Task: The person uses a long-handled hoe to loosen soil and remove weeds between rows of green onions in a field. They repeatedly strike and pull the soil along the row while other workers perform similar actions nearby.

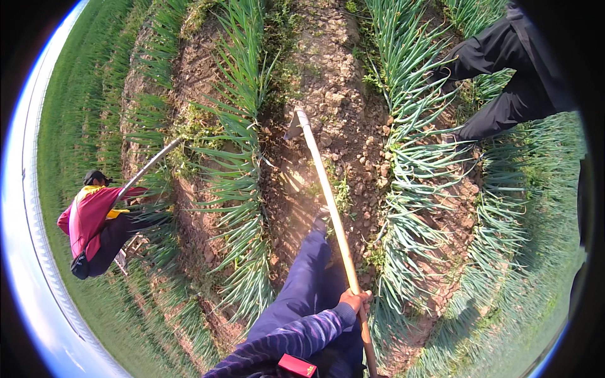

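My left hand (357, 300), in a striped knit cuff, is wrapped around the wooden handle of a hoe (332, 196). The shaft slants away up the furrow to a metal hoe blade (295, 124), which sits at the soil beside the left row of green onion plants (241, 189). Below my hand the handle runs out at the bottom edge of the picture. My right hand is out of view. Under the shaft my leg in blue trousers (302, 274) stands forward on the furrow (338, 101), its shoe (321, 219) blurred by dust.
To the right runs another onion row (406, 189); beyond it stands a person in black trousers (510, 80). At left a person in a red top (94, 217) bends over a long handle (149, 167). Low weeds (342, 191) grow between rows. A red box-like item (297, 365) lies against my front.
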